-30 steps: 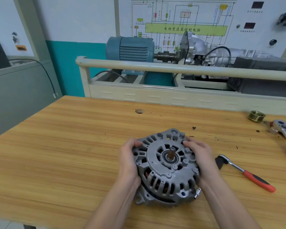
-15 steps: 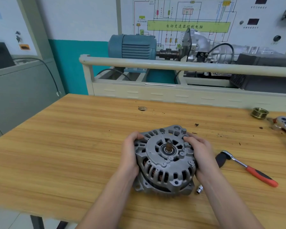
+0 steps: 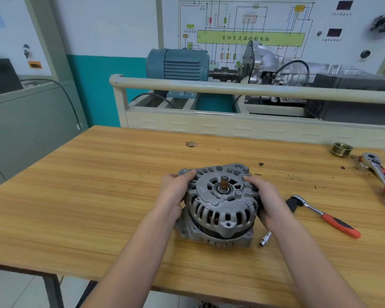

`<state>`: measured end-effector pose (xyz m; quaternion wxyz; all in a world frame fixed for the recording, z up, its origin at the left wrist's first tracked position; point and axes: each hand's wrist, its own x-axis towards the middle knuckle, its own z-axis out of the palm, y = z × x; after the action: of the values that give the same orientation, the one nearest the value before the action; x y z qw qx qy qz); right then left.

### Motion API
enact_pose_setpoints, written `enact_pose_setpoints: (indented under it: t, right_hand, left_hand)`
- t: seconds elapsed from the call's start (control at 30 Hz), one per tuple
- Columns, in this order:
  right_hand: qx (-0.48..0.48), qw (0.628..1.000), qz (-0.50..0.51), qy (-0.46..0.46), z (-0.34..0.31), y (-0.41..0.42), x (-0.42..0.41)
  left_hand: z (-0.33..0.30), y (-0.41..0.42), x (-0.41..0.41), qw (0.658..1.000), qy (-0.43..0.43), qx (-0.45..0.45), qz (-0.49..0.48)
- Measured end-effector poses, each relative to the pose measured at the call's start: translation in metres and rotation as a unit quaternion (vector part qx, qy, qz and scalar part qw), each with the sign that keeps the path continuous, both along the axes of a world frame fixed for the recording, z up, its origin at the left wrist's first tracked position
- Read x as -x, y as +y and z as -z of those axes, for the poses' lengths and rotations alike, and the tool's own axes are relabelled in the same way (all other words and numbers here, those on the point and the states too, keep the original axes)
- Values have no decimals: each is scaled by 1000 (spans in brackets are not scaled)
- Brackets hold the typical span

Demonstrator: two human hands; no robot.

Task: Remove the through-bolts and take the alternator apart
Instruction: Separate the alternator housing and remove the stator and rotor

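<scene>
While the alternator [image 3: 220, 205] sits on the counter [image 3: 98, 196], left hand [image 3: 176, 194] and right hand [image 3: 268, 201] grip its front housing, fingers curled.

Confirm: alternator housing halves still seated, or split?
Split. The front housing sits raised and tilted off the rear housing; a dark gap shows between them. Both hands grip the front half.

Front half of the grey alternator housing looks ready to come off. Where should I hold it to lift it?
Grip the grey cast-aluminium front housing by its slotted outer rim, from opposite sides, where the left hand and right hand sit. The shaft points up, so probably lift straight upward; a dark gap already shows above the rear housing.
</scene>
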<state>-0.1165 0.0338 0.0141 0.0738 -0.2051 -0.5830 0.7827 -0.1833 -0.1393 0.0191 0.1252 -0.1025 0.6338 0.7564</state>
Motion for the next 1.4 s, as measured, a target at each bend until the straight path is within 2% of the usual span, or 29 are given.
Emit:
enact_pose_setpoints:
  t: [0.2, 0.27, 0.37, 0.57, 0.9, 1.17, 1.3, 1.4]
  right_hand:
    - [-62, 992, -99, -46, -23, 0, 7]
    - [-65, 993, -89, -45, -20, -2, 7]
    - [-59, 998, -36, 3, -12, -2, 0]
    - [-81, 988, 1, 130, 9, -3, -13]
    - [-103, 973, 35, 202, 22, -1, 6]
    - [-157, 957, 33, 243, 26, 4, 2]
    - [-179, 951, 19, 253, 35, 5, -12]
    - [-169, 953, 7, 253, 37, 6, -22]
  left_hand:
    - [1, 17, -22, 999, 17, -34, -39]
    - [4, 19, -30, 996, 38, -49, -69]
    - [8, 17, -36, 992, 72, -67, -82]
    - [23, 14, -41, 976, 202, -30, -72]
    - [23, 19, -7, 961, 275, -23, -36]
    - [23, 20, -5, 925, 377, 25, -36]
    - [35, 16, -16, 884, 459, 70, -55]
    - [41, 16, -24, 863, 496, 70, -73]
